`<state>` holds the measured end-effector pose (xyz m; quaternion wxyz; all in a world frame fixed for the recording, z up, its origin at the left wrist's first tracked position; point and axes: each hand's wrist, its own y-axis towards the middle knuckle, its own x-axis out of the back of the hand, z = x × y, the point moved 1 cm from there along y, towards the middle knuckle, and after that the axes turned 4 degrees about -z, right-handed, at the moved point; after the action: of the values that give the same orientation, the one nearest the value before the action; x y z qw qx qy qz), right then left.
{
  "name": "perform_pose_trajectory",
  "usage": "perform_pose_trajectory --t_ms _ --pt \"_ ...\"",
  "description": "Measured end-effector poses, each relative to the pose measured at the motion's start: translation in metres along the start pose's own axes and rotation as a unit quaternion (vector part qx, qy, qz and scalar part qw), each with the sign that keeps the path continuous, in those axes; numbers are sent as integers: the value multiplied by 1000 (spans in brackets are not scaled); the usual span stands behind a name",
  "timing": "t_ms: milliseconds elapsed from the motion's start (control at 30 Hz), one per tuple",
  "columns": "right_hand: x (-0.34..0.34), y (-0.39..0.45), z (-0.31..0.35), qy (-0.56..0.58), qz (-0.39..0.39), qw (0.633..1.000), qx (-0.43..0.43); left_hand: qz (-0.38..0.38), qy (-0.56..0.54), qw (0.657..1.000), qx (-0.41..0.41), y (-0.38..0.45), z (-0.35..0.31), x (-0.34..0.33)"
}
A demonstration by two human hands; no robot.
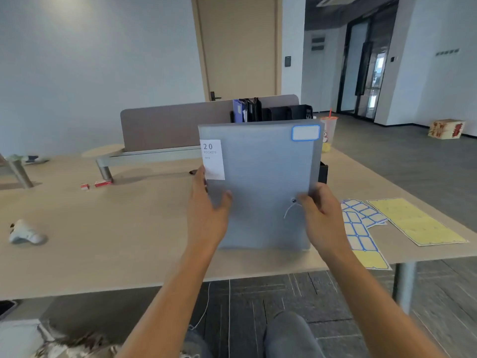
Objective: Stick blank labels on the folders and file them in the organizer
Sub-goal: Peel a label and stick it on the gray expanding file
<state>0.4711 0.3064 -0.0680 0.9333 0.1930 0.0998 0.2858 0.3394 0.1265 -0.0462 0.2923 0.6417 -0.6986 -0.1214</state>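
**Above the desk: a labelled folder held upright, ready for filing**

At the centre of my view, both hands hold a grey translucent folder (260,187) upright over the wooden desk (103,241). My left hand (206,215) grips the folder's left edge at about 9 o'clock, thumb curled across the front cover and fingers hidden behind it. My right hand (322,215) grips the right edge at about 3 o'clock, thumb pressed on the front near a small round button clasp (293,201) with a thin elastic loop.

A blank blue-bordered label (305,132) sits in the folder's top corner at 1 o'clock, so sticking looks done for this one. A white printed tag (213,159) reading "20 pockets" sits at the folder's upper left.

Straight ahead at 12 o'clock, behind the folder's top edge, stands a black organizer (284,113) that already holds a blue folder (238,111) and some dark ones at its left end. Slots to the right look free.

At 3 o'clock on the desk lie a sheet of blue-bordered labels (358,223) and yellow backing sheets (413,223). A drink cup (329,130) stands just right of the organizer.

I judge this to be the filing step. Next move: carry the folder forward, line its bottom edge up with a free slot and lower it in, keeping it vertical.
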Motion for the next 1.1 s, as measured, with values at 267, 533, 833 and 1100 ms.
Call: perform_pose_trajectory --t_ms 267,533,833,1100 --pt "13 -17 -27 -54 66 996 1 -16 33 999 33 -12 23 -23" --pt "28 -1 -26 -105 45 993 10 -36 20 998 40 1 11 -47" --pt "61 36 16 -154 -35 985 67 67 -24 997 34 47 -43 -107" --pt "60 78 39 -184 -120 971 98 152 55 987 -12 63 -60 -151"
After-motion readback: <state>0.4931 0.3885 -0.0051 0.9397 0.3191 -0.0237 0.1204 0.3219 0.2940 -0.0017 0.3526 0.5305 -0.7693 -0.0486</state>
